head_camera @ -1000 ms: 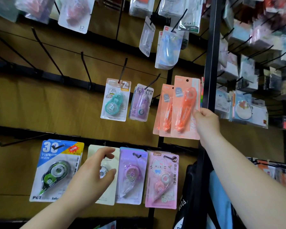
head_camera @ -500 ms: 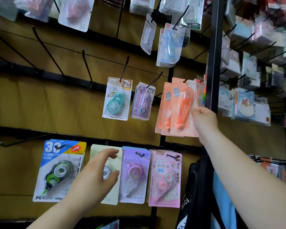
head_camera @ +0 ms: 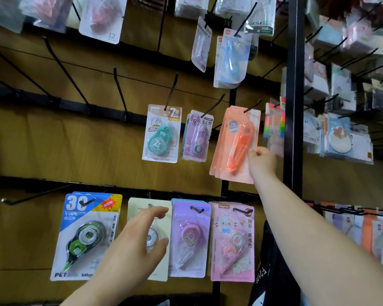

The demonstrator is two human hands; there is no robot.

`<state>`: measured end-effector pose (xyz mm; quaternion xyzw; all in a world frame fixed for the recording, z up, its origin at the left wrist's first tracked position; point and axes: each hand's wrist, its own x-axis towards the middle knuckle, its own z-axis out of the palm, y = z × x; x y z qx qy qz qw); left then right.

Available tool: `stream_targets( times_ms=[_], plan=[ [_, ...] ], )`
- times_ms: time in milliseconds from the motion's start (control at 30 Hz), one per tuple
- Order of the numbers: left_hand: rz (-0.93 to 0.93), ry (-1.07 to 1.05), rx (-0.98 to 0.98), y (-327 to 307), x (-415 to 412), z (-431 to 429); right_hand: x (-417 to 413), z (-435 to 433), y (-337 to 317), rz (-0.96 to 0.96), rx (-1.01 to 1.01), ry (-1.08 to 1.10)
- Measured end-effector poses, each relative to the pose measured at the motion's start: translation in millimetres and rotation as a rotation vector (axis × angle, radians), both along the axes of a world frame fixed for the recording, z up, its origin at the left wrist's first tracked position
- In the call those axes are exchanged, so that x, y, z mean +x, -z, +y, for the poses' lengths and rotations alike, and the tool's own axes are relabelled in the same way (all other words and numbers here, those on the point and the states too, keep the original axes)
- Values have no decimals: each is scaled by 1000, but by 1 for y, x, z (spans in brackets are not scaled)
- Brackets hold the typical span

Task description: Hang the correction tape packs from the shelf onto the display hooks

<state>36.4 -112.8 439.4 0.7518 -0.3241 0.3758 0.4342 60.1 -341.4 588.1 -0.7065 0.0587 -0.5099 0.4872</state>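
Up and just left of the right hand (head_camera: 262, 160) hangs the orange correction tape pack (head_camera: 237, 142), the front one of a small stack of like packs. Its long axis runs upward from that hand, the lower end swung a little to the left. Thumb and fingers pinch its right edge low down. At the far, upper end, the hanging hole looks threaded on the black display hook (head_camera: 252, 106), whose tip juts out toward the viewer. By my reading the pack needs only sliding back along the hook and letting go, which falls to the right hand. The left hand (head_camera: 137, 241) is well apart, down and to the left, fingers spread and holding nothing. It hovers in front of a cream-carded pack (head_camera: 165, 227) on the lower row; contact I cannot tell. Between the hands hang a teal pack (head_camera: 161, 133) and a lilac pack (head_camera: 197, 135).
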Motion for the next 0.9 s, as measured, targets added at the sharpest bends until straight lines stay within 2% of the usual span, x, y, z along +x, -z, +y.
stream_targets(
  times_ms=[300,367,467,533,600,767,900],
  plan=[
    [56,38,-39,-3,-6,0,-24,14,17,73,-46,20],
    [50,56,-59,0,-12,0,-35,22,29,37,-53,14],
    [61,77,-37,20,-21,10,-50,31,50,-33,-161,119],
    [96,64,-28,43,-30,18,-61,39,69,-106,-170,60],
    [171,37,-103,71,-43,25,-74,54,94,-120,-119,-97],
    [345,-54,-145,142,-63,52,-94,100,191,159,-125,-455],
    [631,-101,-28,201,-83,85,-90,130,279,453,-141,-605]
  ],
)
